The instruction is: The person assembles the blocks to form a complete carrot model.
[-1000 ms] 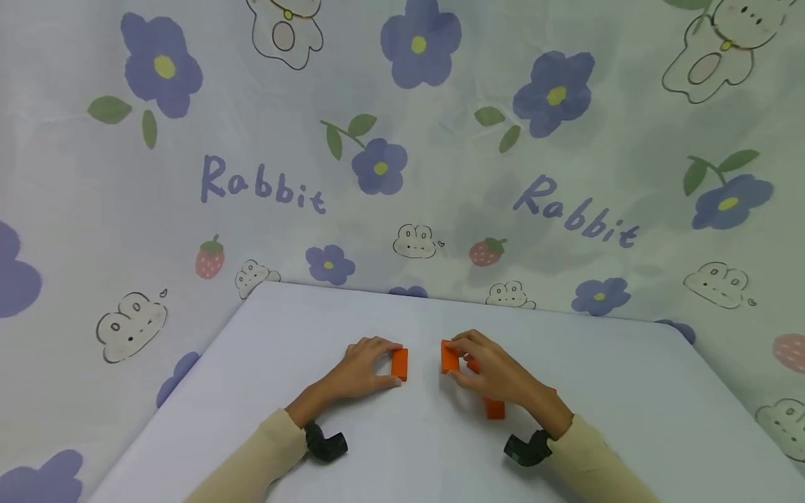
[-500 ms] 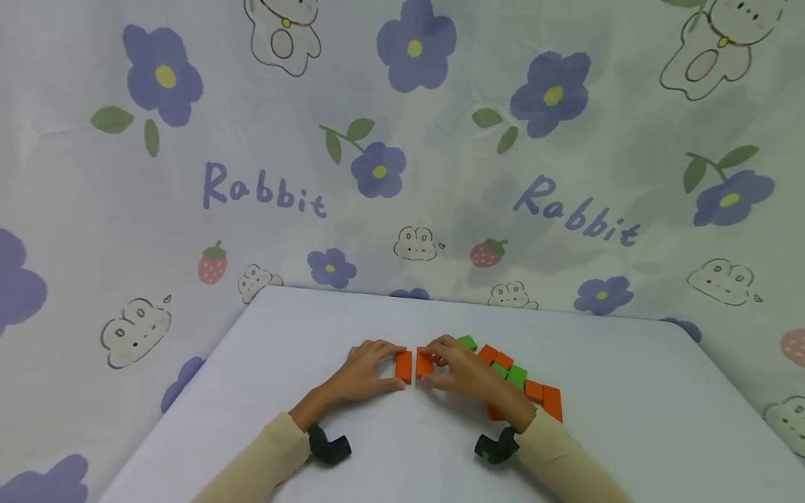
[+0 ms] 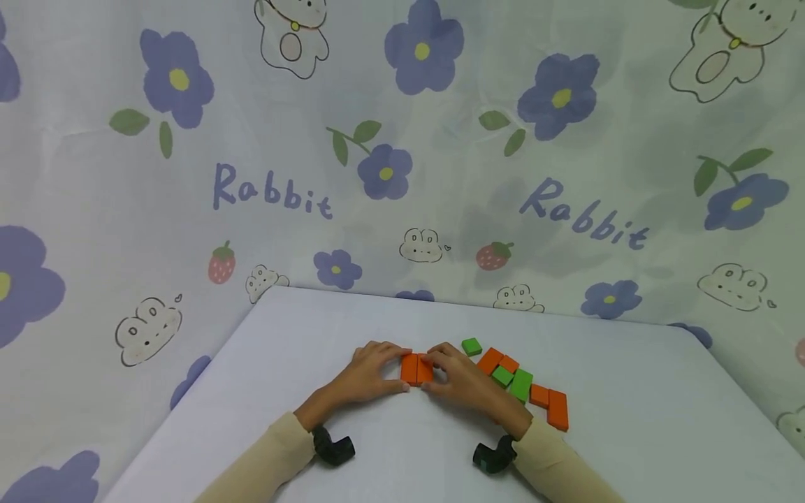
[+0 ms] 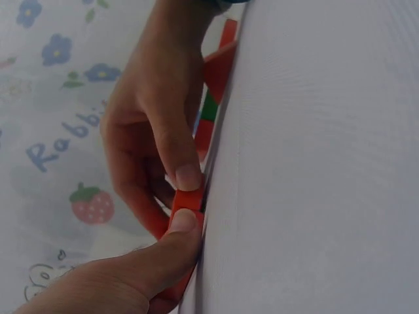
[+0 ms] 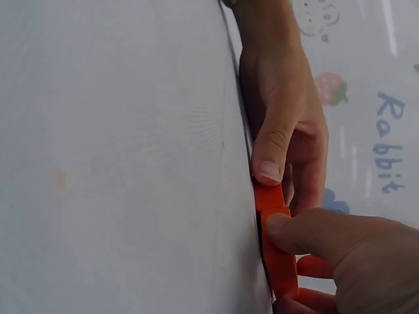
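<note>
Two orange rectangular blocks lie side by side on the white table, long edges together. The left hand (image 3: 367, 374) pinches the left orange block (image 3: 409, 370) between thumb at the near end and fingers at the far end. In the same way the right hand (image 3: 462, 377) pinches the right orange block (image 3: 424, 371). In the right wrist view, the right hand's orange block (image 5: 280, 261) overlaps the end of the other orange block (image 5: 268, 195). Both thumbs press the near ends of the blocks, as the left wrist view also shows.
Right of the hands lies a loose group of orange and green blocks, among them a green block (image 3: 520, 385) and an orange block (image 3: 557, 410). A small green block (image 3: 472, 346) sits apart behind them. A rabbit-and-flower cloth (image 3: 440, 140) hangs beyond the white table (image 3: 352, 454).
The right hand has moved left with its orange block, bringing it from a gap away to up against the left hand's block. More blocks on the right are uncovered. The left hand has barely moved.
</note>
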The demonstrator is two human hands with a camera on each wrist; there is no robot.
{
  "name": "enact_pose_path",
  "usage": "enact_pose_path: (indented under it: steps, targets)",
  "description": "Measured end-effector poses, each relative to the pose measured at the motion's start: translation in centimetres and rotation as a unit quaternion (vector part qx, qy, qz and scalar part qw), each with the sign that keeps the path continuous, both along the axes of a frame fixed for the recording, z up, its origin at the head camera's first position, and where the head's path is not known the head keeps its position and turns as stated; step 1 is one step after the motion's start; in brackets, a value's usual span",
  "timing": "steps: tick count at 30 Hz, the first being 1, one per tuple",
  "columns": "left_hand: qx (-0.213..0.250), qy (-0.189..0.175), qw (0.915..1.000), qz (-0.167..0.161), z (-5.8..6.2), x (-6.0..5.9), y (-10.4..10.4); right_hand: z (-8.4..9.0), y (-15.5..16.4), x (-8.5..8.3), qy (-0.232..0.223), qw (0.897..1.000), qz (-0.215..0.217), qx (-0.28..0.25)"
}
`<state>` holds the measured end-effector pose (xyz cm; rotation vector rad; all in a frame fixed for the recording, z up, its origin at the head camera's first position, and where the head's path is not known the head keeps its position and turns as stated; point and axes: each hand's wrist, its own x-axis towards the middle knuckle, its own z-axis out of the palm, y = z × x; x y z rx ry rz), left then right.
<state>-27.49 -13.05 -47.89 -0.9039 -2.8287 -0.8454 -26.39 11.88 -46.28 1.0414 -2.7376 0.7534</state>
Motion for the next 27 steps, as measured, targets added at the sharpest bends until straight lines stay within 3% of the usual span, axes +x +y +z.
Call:
enact_pose_path:
  steps: [9, 23, 27]
  targets:
    - [0.014, 0.009, 0.9999, 0.003, 0.11, 0.51, 0.07, -0.13, -0.01, 0.21, -0.028, 1.0, -0.009, 0.011]
    - [0.022, -0.006, 0.9997, 0.006, 0.29, 0.43, 0.29, -0.23, 0.35, 0.19, -0.031, 0.999, -0.014, 0.002]
    - [0.027, -0.025, 0.9993, 0.001, 0.5, 0.33, 0.0, -0.32, 0.31, -0.05, -0.023, 1.0, -0.006, -0.001]
